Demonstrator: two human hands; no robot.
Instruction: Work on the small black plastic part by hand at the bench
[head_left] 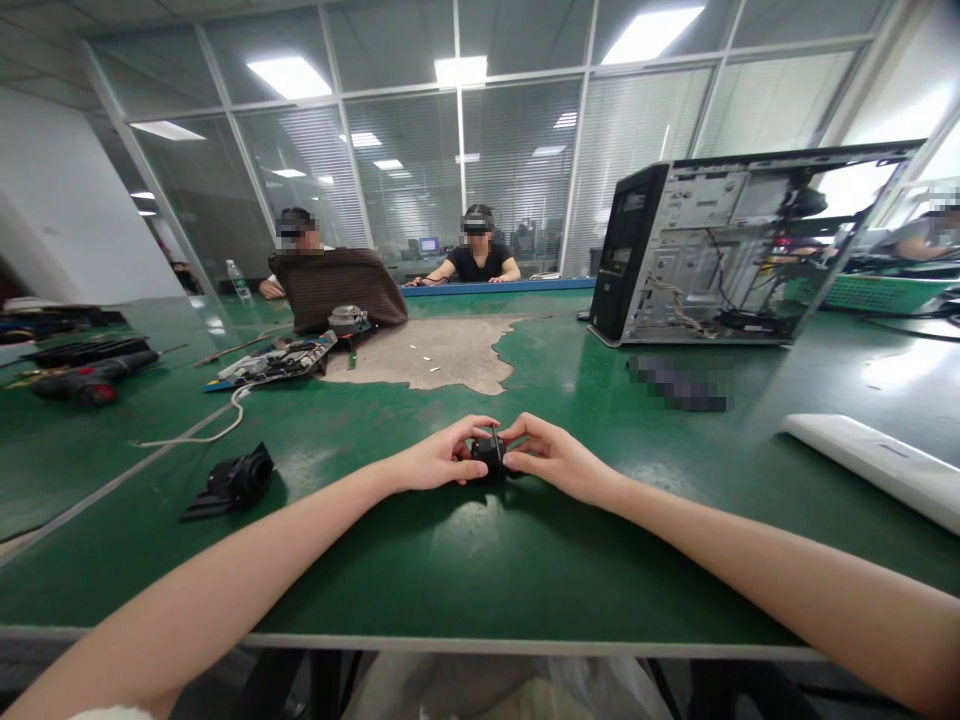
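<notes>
Left hand (pixel 444 455) and right hand (pixel 556 457) were half-curled, pinching small black part (pixel 489 457) near the middle of the worktop's (pixel 420 585) near edge; its thin rim pointed up, long axis unclear.

Your left hand (pixel 441 456) and right hand (pixel 556 460) held a black part (pixel 489 456) at the green table (pixel 480 580); a computer case (pixel 694 255) stood beyond.

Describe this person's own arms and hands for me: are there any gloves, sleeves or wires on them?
The left hand and right hand are ungloved, with no rings visible. Both forearms are bare and taper toward the wrists, showing no watch, cables or markings. A scrap of white fabric, possibly a sleeve edge, shows by the left arm.
</notes>
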